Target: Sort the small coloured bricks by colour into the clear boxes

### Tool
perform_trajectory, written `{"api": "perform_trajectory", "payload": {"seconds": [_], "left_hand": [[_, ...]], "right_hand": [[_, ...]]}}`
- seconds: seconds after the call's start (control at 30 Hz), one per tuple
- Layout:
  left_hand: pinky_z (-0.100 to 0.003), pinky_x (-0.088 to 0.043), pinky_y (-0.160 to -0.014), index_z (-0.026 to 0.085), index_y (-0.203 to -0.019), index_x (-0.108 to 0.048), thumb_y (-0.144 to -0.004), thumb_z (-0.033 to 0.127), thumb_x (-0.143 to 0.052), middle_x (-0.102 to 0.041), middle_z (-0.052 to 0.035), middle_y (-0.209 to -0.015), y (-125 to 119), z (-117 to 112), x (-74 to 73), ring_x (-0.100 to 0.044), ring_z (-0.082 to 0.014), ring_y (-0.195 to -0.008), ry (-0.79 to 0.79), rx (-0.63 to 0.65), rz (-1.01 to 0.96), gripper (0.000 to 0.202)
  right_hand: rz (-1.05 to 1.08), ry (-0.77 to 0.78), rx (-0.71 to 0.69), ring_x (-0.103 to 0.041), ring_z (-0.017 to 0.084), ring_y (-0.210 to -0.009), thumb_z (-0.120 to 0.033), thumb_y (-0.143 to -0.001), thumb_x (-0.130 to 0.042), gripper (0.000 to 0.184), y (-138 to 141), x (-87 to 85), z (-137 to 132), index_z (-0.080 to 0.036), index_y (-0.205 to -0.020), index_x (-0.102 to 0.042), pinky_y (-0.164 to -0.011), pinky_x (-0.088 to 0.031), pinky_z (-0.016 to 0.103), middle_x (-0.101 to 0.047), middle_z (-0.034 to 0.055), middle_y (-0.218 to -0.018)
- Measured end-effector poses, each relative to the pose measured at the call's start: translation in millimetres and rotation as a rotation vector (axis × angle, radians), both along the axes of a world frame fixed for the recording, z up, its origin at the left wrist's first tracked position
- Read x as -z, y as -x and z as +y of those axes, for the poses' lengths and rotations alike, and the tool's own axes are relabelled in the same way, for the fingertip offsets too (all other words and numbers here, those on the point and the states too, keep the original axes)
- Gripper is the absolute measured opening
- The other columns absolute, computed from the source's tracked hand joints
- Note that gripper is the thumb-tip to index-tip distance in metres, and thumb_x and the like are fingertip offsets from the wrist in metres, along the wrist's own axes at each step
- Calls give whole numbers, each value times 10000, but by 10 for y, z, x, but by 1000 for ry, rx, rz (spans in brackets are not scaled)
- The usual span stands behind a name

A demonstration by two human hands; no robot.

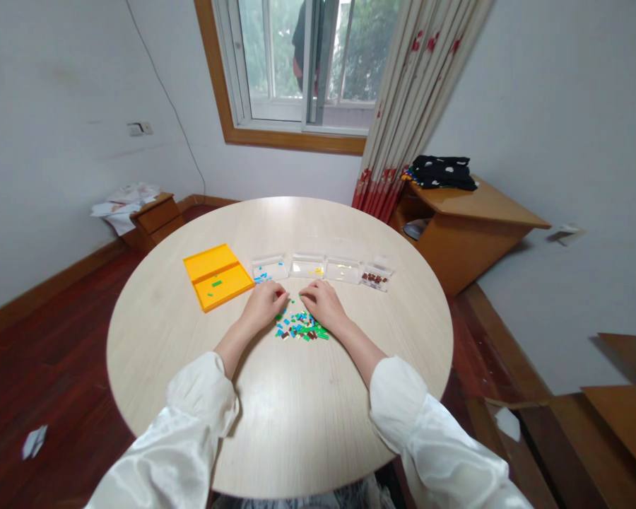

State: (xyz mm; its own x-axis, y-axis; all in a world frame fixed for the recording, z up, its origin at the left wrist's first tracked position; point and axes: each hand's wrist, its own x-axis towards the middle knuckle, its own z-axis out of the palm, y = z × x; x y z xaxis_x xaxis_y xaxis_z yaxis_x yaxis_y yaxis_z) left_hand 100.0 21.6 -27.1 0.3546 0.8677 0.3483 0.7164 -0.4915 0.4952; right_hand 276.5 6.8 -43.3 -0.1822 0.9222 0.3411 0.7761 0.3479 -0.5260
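Observation:
A loose pile of small toy building bricks [303, 326], in green, blue, brown, white and yellow, lies on the round table between my hands. My left hand [266, 304] rests at the pile's upper left, thumb and fingers pinched together; what they hold, if anything, is too small to make out. Opposite it, my right hand [323, 302] is closed in a pinch, with a speck of green showing at the fingertips. Just beyond my left hand is a clear box [280, 260] holding blue bricks. An open yellow case [212, 266] with a few green bricks lies to the left.
Beyond my right hand stand a clear box with yellow bricks [308, 259], another with a few pale bricks [343, 260], and one with brown bricks [375, 278]. The round wooden table [275, 417] carries everything. A wooden cabinet [456, 240] stands behind it at the right.

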Motion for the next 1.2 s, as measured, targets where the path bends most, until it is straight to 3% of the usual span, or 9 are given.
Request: {"api": "perform_trajectory", "payload": {"seconds": [0.3, 0.6, 0.9, 1.03, 1.2], "left_hand": [[-317, -448, -747, 165, -872, -647, -768, 209, -588, -669, -49, -809, -2, -33, 60, -583, -179, -763, -31, 39, -125, 127], [-299, -447, -736, 182, -850, -635, -794, 223, -583, -669, -32, -817, -34, -91, -23, -577, -164, -773, -99, 126, -165, 86], [-291, -436, -701, 180, -785, -633, -795, 213, -574, -658, -26, -763, -44, -123, -44, -554, -157, -726, -119, 122, -213, 68], [-279, -426, -671, 171, -768, -644, -787, 224, -565, -661, -30, -755, -5, -118, -89, -534, -146, -680, -81, 55, -252, 97], [-256, -416, -616, 166, -782, -658, -769, 279, -554, -668, -24, -741, 176, -37, -180, -510, -129, -615, 6, -193, -383, 154]], "right_hand": [[139, -33, -31, -554, 178, -815, -133, -773, -614, 78, 12, -27, 12, -173, -792, -678, -776, -414, 319, -637, 49, -804], [543, 21, -120, -568, 135, -734, -208, -754, -614, 77, 93, -96, -38, -175, -715, -671, -694, -436, 258, -643, 16, -745], [592, 105, -136, -584, 145, -730, -266, -782, -571, 168, 115, -104, -47, -160, -736, -693, -668, -432, 256, -667, 32, -755], [531, 77, -135, -588, 144, -744, -253, -812, -544, 188, 117, -119, -65, -168, -755, -702, -691, -434, 260, -676, 31, -765], [389, 12, -126, -586, 143, -750, -203, -806, -564, 143, 123, -96, -83, -179, -748, -692, -728, -441, 272, -670, 29, -762]]}}
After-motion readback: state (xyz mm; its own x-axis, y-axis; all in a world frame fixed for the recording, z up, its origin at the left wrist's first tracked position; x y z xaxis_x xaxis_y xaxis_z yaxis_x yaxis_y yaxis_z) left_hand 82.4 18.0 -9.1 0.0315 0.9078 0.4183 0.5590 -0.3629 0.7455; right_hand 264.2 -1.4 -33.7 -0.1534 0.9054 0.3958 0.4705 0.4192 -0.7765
